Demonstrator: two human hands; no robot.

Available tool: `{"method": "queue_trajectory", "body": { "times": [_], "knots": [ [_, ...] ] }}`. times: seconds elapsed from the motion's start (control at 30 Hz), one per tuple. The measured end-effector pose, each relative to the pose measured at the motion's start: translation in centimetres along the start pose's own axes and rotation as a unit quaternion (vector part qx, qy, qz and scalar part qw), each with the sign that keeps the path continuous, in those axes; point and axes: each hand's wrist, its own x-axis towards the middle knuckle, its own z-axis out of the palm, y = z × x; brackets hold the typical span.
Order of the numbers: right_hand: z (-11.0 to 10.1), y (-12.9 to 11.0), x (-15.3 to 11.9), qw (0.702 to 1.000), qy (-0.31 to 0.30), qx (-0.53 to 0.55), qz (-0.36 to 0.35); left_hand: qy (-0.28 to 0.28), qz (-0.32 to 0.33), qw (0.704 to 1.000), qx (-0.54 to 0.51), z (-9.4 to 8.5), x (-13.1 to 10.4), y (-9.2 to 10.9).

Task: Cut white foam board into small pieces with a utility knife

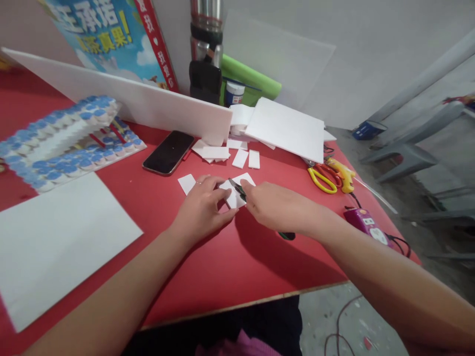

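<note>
Between both hands, at the centre of the frame: a small white piece (233,200), low over the red counter (208,287). Around its left side the left hand (202,207), grip closed on it, with the thumb toward the lower edge and the index finger toward the upper. From the right the right hand (267,205), grip clamped on a green-and-black knife (242,195), blade toward the upper left across the piece – most of the handle hidden under the palm. Too small to tell: any cut in the surface.

Just left of the left fingers, a loose white card (185,183). Just above the hands, more small cards (240,158), some flat and apart, some in an overlapping pile (212,152). Judging by these, a fair share of the small pieces done, with the one in hand apparently unfinished. Seemingly left uncut: the large white sheet (67,242) at lower left and the stacked boards (291,128) at upper right. No telling how many more to come.

Farther out, a black phone (169,153) left of the pile, a blue-and-white model (74,141) at upper left – and at right, yellow-handled scissors (315,185) beside a yellow glue gun (346,179).
</note>
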Motion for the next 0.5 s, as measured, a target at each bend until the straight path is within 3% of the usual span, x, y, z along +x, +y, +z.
{"method": "queue_trajectory", "body": {
  "times": [0.5],
  "knots": [
    [2.4, 1.0, -3.7, 1.000, -0.004, -0.006, 0.008, -0.016, -0.016, 1.000, 0.001, 0.0, 0.0, -0.1]
  ]
}}
